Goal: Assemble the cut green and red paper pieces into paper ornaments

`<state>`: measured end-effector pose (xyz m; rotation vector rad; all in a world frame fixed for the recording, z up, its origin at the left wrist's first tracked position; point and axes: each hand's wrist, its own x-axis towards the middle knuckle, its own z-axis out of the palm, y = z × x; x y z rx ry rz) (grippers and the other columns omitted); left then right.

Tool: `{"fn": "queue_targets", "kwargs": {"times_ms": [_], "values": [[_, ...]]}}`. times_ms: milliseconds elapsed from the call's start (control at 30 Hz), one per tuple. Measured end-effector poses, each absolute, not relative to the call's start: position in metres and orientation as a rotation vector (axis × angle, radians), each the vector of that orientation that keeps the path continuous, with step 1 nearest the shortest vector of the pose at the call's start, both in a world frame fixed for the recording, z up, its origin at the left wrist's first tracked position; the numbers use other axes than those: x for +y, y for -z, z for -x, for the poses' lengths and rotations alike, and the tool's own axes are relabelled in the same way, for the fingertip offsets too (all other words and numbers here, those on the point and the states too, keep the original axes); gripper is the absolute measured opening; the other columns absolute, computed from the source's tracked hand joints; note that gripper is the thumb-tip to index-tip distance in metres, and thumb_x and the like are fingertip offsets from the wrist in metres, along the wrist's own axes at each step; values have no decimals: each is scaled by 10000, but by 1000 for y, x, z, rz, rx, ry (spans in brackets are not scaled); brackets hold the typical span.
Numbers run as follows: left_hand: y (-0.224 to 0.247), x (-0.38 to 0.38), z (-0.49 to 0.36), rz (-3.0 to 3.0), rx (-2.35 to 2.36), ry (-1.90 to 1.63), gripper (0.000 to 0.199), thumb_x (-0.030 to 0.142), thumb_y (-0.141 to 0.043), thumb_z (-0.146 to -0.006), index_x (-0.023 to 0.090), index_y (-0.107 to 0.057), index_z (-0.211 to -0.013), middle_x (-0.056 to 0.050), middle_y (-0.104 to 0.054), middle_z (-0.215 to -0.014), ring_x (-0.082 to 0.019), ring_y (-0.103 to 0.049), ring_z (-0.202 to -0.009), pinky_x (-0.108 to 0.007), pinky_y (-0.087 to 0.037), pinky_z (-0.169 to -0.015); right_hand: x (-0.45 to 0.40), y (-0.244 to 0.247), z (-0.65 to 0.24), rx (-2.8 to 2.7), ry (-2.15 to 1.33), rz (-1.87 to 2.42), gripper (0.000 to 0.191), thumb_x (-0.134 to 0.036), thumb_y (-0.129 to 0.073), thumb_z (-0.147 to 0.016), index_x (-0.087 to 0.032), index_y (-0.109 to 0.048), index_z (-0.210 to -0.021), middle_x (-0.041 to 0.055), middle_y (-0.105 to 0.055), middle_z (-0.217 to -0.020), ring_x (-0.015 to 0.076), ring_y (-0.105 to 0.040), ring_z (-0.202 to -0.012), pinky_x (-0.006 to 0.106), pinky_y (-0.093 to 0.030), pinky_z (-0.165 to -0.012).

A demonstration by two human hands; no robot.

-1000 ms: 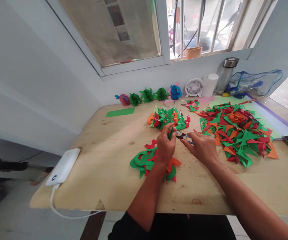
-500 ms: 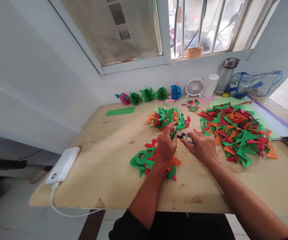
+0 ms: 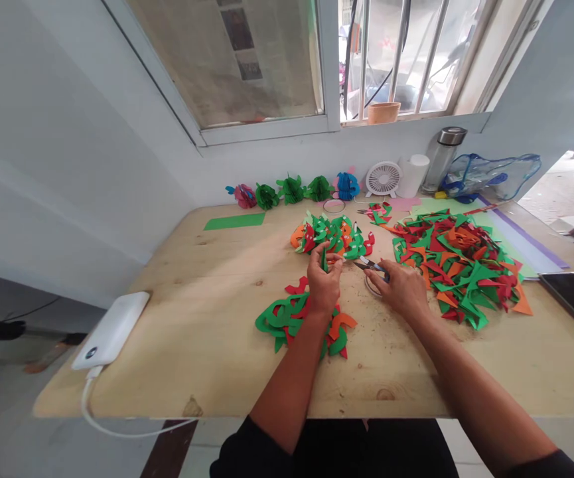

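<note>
My left hand (image 3: 324, 284) is closed round a small folded green paper piece (image 3: 324, 260), which stands up from its fingers. In my right hand (image 3: 405, 287) is a pair of scissors (image 3: 369, 264), the blades pointing left toward the left hand with a small gap between. Below the left wrist lies a loose pile of curved green, red and orange paper cutouts (image 3: 281, 317). Just beyond both hands sits a cluster of green, orange and red paper pieces (image 3: 339, 232) with small white patches.
A heap of paper scraps (image 3: 466, 265) covers the right side, with a phone (image 3: 573, 302) beyond it. Along the wall stand paper figures (image 3: 292, 190), a small fan (image 3: 383, 179) and a glass bottle (image 3: 443, 159). A white power bank (image 3: 112, 328) lies at the left edge.
My left hand has drawn a little left with the green paper piece, apart from the scissors' tips. The right hand still holds the scissors. The view has shifted slightly.
</note>
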<state>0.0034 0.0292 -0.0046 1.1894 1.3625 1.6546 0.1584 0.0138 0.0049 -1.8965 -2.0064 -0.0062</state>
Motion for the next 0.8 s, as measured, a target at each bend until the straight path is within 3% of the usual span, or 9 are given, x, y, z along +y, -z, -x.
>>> {"fn": "queue_targets", "kwargs": {"times_ms": [267,533,800], "values": [[10,31,-5,-870,1193,-1590,422,167,-621,-675,190,-520,-1084,4,-644,-778,-10,-369,-381,-145,-311,-382,22,-11,-170,-1988,-79,2076,350,-481,-476,-821,-234,-651,-995,72,-702,-879,221,-625,-779,261,-300,-545],[5,27,-10,-666,1034,-1568,499,156,-632,-631,204,-504,-1111,44,-617,-710,12,-270,-323,-149,-236,-351,11,-22,-166,-2144,32,2242,415,-524,-395,-854,-218,-660,-946,111,-692,-842,245,-629,-771,276,-316,-548],[-3,21,-11,-575,806,-1495,545,200,-687,-583,196,-512,-1100,50,-604,-648,11,-257,-330,-167,-250,-379,-4,-11,-163,-2176,183,2133,378,-478,-424,-857,-196,-669,-912,115,-677,-860,236,-612,-790,300,-345,-597]]}}
